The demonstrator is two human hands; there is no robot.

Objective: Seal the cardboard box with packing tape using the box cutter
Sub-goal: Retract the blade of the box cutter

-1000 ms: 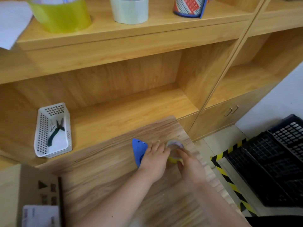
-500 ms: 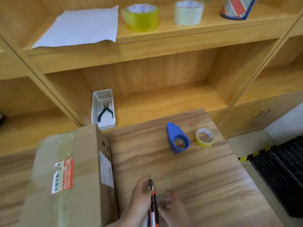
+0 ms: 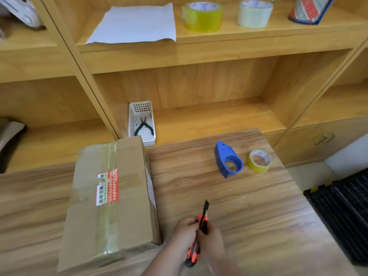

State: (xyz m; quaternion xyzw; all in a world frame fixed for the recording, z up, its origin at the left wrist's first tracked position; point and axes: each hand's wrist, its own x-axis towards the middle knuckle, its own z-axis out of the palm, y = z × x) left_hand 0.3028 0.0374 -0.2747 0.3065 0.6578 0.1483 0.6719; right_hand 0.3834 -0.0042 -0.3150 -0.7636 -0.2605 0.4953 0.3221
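Observation:
A brown cardboard box (image 3: 111,198) lies on the wooden table (image 3: 249,208), its top seam taped and a red-and-white label stuck on. Just right of the box, both my hands hold an orange-and-black box cutter (image 3: 201,232) with its blade end pointing away from me. My left hand (image 3: 184,231) grips the middle of the cutter. My right hand (image 3: 213,242) is wrapped around its right side. A small yellow tape roll (image 3: 258,160) and a blue tape dispenser (image 3: 228,159) lie at the far right of the table.
A white basket (image 3: 148,140) with pliers sits on the shelf behind the box. Two larger tape rolls (image 3: 202,16) (image 3: 254,13) and a white sheet (image 3: 133,23) rest on the upper shelf. A black crate (image 3: 346,212) stands on the floor, right of the table.
My hands left the small yellow roll and the dispenser, came back toward me and picked up the box cutter. The view swung left and the box came into sight.

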